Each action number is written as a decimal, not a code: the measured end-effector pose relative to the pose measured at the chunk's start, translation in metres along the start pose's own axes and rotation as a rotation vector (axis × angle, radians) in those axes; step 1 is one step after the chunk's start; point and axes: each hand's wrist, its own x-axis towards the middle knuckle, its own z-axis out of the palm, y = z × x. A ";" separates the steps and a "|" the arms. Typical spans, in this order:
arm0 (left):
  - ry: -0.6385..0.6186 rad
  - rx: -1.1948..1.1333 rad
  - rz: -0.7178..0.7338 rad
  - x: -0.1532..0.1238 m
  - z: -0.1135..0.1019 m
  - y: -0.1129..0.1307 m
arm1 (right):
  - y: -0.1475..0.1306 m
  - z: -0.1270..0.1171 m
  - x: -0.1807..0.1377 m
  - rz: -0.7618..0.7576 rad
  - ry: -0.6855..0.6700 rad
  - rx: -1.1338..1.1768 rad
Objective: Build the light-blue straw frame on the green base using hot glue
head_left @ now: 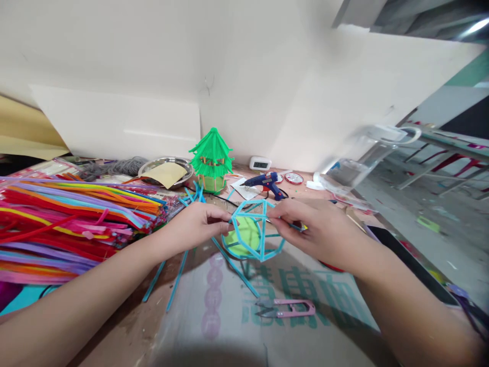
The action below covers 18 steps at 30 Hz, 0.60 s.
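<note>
A small cage-like frame of light-blue pipe cleaners (pixel 263 239) stands before me, with a yellow-green disc (pixel 244 238) at its base. My left hand (pixel 194 224) pinches its left upper edge between thumb and fingers. At the upper right corner, the closed fingertips of my right hand (pixel 311 224) meet the frame; a small shiny, yellow-marked thing shows under these fingers, too unclear to name. Loose blue pipe cleaners (pixel 239 270) lie below and left of the frame. Pink thread snips (pixel 292 308) rest on the printed board (pixel 217 336) nearer me.
Bundles of coloured pipe cleaners (pixel 69 219) fill the left. Behind stand a green pipe-cleaner house (pixel 213 163), a blue glue gun (pixel 263 181), a metal dish (pixel 187 165) and a small digital display (pixel 260 163). A clear jug (pixel 353 171) and a dark flat device (pixel 412 265) are right.
</note>
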 end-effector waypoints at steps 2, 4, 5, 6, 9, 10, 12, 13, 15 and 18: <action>0.003 0.003 -0.012 0.000 0.000 -0.001 | -0.002 0.001 0.001 -0.015 -0.008 -0.001; 0.004 -0.001 -0.019 0.000 0.001 -0.002 | -0.005 0.001 0.002 -0.012 -0.018 0.007; 0.001 -0.005 -0.021 0.001 0.001 -0.002 | -0.007 0.001 0.003 -0.004 -0.019 0.013; -0.004 -0.010 -0.021 0.001 0.001 -0.002 | -0.008 0.001 0.004 0.003 -0.017 0.020; -0.017 -0.017 -0.016 0.001 0.001 -0.001 | -0.008 0.001 0.005 0.006 -0.013 0.033; -0.015 -0.015 -0.015 0.001 0.000 0.000 | -0.008 0.001 0.005 0.001 -0.014 0.035; -0.013 -0.007 -0.016 0.001 0.000 0.000 | -0.006 0.003 0.005 -0.011 -0.011 0.031; -0.015 -0.004 -0.016 0.001 0.000 0.001 | -0.006 0.003 0.005 -0.018 -0.007 0.026; -0.020 -0.003 -0.019 0.001 0.000 0.001 | -0.005 0.004 0.005 -0.032 -0.006 0.015; -0.022 -0.006 -0.031 0.001 0.001 0.001 | -0.006 0.005 0.005 -0.041 -0.024 0.008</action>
